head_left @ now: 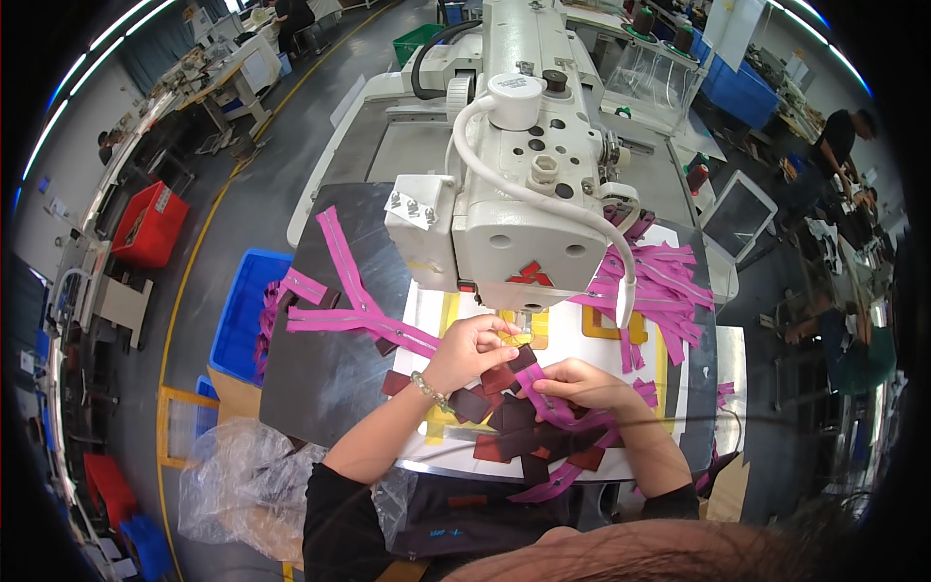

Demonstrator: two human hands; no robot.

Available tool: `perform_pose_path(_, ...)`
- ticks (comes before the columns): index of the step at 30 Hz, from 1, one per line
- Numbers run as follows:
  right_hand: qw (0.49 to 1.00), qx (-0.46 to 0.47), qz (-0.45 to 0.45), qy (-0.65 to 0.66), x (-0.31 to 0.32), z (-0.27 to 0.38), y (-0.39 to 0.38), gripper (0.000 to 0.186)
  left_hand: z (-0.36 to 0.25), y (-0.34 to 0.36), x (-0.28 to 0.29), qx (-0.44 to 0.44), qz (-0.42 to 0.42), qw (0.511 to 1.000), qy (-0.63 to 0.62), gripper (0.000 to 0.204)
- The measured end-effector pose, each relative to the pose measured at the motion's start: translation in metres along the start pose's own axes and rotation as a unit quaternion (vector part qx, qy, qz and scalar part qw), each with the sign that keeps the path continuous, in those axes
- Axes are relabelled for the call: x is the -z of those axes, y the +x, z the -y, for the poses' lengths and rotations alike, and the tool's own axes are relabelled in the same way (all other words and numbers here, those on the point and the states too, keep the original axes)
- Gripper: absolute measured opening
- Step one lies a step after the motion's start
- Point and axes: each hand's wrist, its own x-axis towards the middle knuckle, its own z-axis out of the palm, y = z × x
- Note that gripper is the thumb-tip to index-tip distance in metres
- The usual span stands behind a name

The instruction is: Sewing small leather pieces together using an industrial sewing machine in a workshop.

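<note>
Under the head of a large white sewing machine (514, 228), my left hand (470, 351) is closed, fingertips pinched beside a small yellow plate (518, 339); what they pinch is too small to make out. A bracelet circles that wrist. My right hand (579, 384) grips a magenta zipper (548, 405) whose upper end meets a dark brown square tab (523, 358) next to my left fingers. The zipper trails down toward the table's front edge. Several dark brown and maroon fabric patches (512, 417) lie scattered below my hands.
A heap of magenta zippers (659, 291) lies at the table's right. More zippers (354, 315) stretch across the dark tabletop (320, 369) on the left. A blue bin (250, 315) with zippers stands at left, above clear plastic wrap (247, 480). People work at the far right.
</note>
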Motion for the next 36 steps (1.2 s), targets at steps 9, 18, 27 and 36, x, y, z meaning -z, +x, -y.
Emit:
perform_pose_path(9,0.998,-0.013,0.008,0.061,0.002,-0.007,0.0,0.033,-0.011,-0.007,-0.006,-0.135,-0.022,0.942,0.307,0.032)
perform_pose_path(18,1.0,0.003,0.009,0.002,0.0,0.004,-0.002,0.028,-0.006,-0.011,-0.025,-0.387,-0.111,0.737,0.543,0.052)
perform_pose_path(27,0.971,0.161,-0.174,-0.04,0.009,0.005,-0.009,0.019,-0.026,-0.008,0.065,-0.509,-0.318,0.722,0.344,0.067)
perform_pose_path(36,0.964,0.173,-0.198,-0.039,0.01,-0.002,-0.007,0.019,-0.011,-0.022,0.166,-0.252,-0.383,0.868,-0.194,0.027)
